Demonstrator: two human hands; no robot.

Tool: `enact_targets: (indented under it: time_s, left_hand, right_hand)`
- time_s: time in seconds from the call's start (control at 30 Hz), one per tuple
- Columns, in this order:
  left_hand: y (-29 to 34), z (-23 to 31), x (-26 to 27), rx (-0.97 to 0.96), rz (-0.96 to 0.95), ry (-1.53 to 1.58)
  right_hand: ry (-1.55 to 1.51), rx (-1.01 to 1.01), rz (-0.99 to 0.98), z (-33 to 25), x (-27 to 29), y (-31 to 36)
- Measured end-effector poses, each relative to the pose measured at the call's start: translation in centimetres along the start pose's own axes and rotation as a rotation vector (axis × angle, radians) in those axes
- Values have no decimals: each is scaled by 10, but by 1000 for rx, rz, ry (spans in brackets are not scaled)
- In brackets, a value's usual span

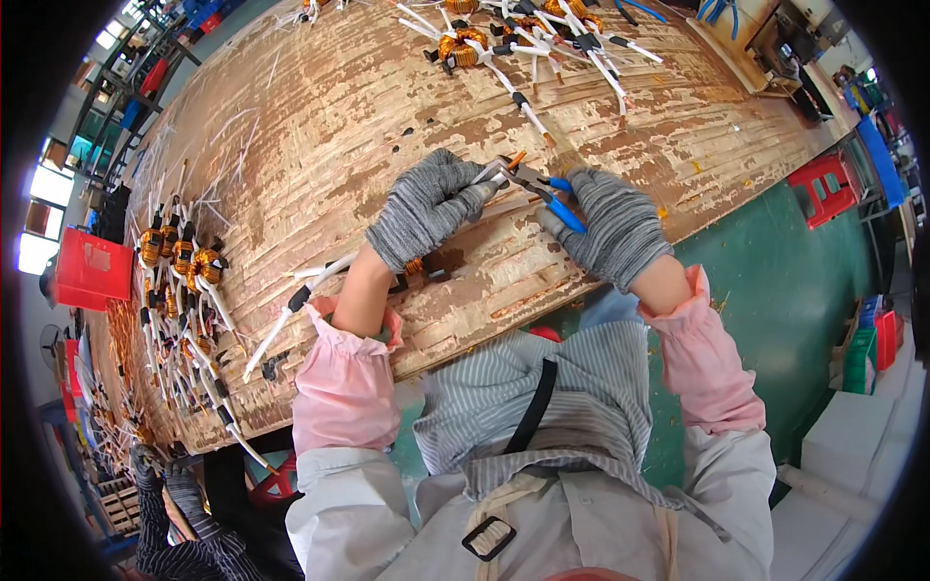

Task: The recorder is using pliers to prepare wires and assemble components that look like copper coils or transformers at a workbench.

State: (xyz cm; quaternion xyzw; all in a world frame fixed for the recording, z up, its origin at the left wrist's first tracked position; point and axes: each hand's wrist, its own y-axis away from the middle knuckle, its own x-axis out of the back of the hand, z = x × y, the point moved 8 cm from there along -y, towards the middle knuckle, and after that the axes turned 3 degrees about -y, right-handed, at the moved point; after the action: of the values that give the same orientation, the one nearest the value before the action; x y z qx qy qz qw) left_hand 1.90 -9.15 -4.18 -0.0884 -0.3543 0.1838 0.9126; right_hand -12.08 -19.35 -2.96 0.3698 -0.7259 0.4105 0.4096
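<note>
My left hand (426, 208), in a grey knit glove, is closed on a white-sleeved wire lead (492, 174) with a bare copper end. In the other grey glove, my right hand (615, 228) grips blue-handled pliers (562, 211). Their dark jaws meet the lead close to its copper tip; whether they bite on it I cannot tell. Partly hidden under my left wrist lies a copper-wound toroidal coil (415, 268). Another white sleeved lead (295, 302) with a black band stretches out to the left of that wrist.
The worn wooden table (320, 126) has a peeling surface. Several coils with white leads lie in a pile (184, 257) at left and another (465, 48) at the far side. A red stool (823, 189) stands right. A co-worker's gloved hands (184, 494) are at lower left.
</note>
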Motion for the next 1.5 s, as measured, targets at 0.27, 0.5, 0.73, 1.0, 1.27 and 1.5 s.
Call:
enact_targets:
  time_s: [0.27,0.5,0.73,1.0,1.27,1.5]
  left_hand:
    - [0,5,-1,-70,-25,-9]
    - [1,4,-3,-58,-29,67]
    - [1,9,-2,-128,-60,-6]
    - [5,-1,-5,37,-119,219]
    - [8,10,-8,-14,-290,449]
    - [8,13,-9,-172,-328,351]
  right_hand:
    - [-487,-300,-543,8,-29,13]
    - [-169,-183,-364,1,-14,8]
    - [-1,31,-80,2,-3,5]
    - [-252,-143,-426,4,-17,6]
    - [85,483,108,-9,13,-11]
    - [135,590,85,-12,16,-11]
